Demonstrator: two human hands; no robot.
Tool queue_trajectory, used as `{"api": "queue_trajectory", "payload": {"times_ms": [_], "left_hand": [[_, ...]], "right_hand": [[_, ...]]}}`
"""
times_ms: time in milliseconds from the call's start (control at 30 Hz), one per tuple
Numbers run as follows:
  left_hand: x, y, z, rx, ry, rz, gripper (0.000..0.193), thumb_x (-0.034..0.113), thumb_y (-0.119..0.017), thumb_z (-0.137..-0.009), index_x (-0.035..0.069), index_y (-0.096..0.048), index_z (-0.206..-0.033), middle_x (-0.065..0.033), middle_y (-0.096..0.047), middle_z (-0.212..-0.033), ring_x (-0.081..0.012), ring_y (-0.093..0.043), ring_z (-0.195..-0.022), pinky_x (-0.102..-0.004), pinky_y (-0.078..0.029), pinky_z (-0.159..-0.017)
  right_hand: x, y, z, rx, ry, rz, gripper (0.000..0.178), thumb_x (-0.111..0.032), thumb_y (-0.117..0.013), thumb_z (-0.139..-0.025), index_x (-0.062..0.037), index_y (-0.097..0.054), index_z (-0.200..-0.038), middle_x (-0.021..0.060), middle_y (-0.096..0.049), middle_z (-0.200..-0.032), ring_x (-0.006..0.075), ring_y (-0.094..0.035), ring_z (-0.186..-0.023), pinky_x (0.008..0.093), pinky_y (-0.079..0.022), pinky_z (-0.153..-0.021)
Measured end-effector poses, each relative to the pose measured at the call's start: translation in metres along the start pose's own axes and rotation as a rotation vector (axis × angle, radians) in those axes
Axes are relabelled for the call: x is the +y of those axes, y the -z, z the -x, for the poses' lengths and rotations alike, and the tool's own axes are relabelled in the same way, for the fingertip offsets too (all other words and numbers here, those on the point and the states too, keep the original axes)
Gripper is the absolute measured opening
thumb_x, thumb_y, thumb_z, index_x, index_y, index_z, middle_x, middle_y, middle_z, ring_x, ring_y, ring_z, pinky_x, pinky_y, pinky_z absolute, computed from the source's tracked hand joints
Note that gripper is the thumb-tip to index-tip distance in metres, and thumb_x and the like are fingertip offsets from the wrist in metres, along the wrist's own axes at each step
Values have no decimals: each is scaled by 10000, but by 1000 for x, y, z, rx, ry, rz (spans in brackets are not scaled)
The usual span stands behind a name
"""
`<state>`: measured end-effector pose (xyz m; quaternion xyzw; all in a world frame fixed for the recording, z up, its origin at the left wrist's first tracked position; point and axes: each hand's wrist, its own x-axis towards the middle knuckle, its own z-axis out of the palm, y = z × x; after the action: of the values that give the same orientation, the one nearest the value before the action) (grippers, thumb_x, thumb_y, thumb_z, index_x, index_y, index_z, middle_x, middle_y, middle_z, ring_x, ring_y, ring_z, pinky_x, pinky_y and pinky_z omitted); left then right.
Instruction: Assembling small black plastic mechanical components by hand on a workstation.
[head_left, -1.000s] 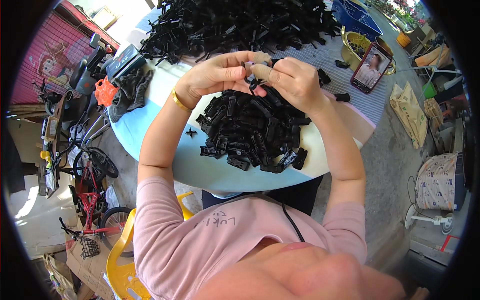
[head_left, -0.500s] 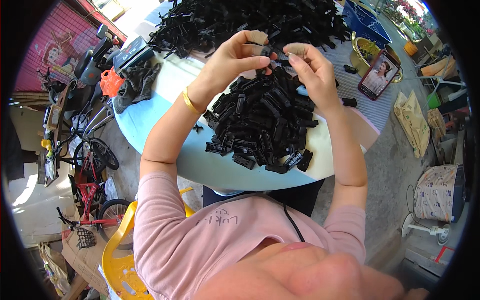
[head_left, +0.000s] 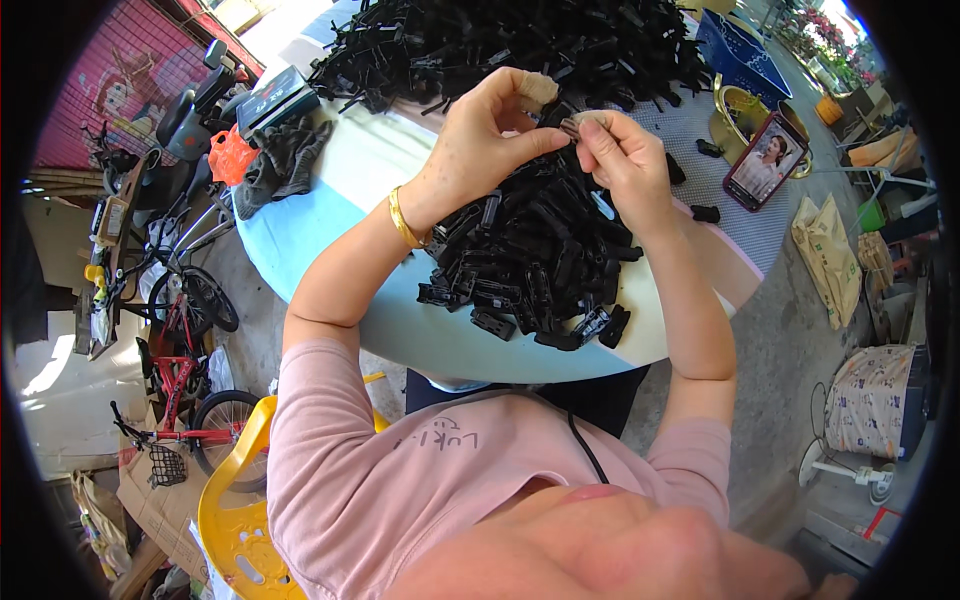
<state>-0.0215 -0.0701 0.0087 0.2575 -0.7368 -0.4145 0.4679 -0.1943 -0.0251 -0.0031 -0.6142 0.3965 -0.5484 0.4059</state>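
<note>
My left hand (head_left: pixel 505 125), with a gold bangle at the wrist and tape round a finger, is closed over a small black plastic part (head_left: pixel 571 130). My right hand (head_left: pixel 627 160), also with a taped finger, meets it there in a pinch; whether a tiny piece sits in those fingertips is hidden. Beneath both hands lies a pile of black plastic parts (head_left: pixel 530 255) on the round table (head_left: pixel 345 175). Beyond them spreads a larger heap of black parts with thin stems (head_left: pixel 500 45).
At the table's right, a phone (head_left: pixel 767 163) showing a person leans against a gold-coloured pot (head_left: pixel 735 115), near a blue basket (head_left: pixel 742 60). Dark cloth (head_left: pixel 285 160), a red plastic bag (head_left: pixel 232 155) and a box (head_left: pixel 277 102) sit at the left edge. A yellow chair (head_left: pixel 240 500) stands lower left.
My right hand has come in to meet my left at the black part; they were apart before. My left hand has shifted slightly right and turned. The view has moved a little.
</note>
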Motion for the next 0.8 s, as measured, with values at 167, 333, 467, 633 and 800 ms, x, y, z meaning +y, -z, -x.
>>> {"api": "queue_trajectory", "payload": {"times_ms": [167, 333, 467, 633, 800], "left_hand": [[1, -6, 3, 13, 19, 67, 354, 60, -705, -728, -14, -544, -1034, -66, -619, -907, -82, -566, -707, -213, -477, -663], [8, -11, 8, 81, -143, -114, 310, 67, -704, -720, -6, -573, -992, -74, -635, -880, -105, -554, -672, -221, -464, -634], [8, -13, 8, 124, -209, -180, 247, 79, -710, -709, -5, -604, -916, -87, -650, -870, -114, -522, -644, -226, -447, -606], [8, -15, 10, 147, -290, -218, 201, 59, -706, -703, -7, -614, -868, -105, -655, -890, -154, -598, -701, -245, -475, -637], [9, -15, 11, 169, -422, -348, 191, 30, -698, -694, -11, -609, -858, -110, -652, -874, -202, -643, -769, -261, -498, -675]], "right_hand": [[-1, -2, 1, 8, -3, 12, 145, -150, -498, -909, -30, -578, -904, -22, -497, -636, -13, -323, -485, 143, -215, -420], [-5, -3, 4, 22, 103, 135, 150, -159, -511, -904, -35, -590, -876, -35, -505, -632, -2, -359, -509, 146, -255, -449], [-5, -4, 5, 22, 159, 198, 157, -153, -516, -900, -28, -598, -850, -37, -508, -625, 12, -388, -531, 159, -295, -478], [-13, -10, 10, 49, 74, 213, 163, -151, -513, -899, -24, -593, -836, -36, -502, -619, 17, -390, -529, 163, -299, -477], [-15, -8, 9, 29, -164, 44, 166, -169, -518, -898, -27, -586, -844, -35, -483, -609, 17, -386, -523, 162, -299, -476]]}}
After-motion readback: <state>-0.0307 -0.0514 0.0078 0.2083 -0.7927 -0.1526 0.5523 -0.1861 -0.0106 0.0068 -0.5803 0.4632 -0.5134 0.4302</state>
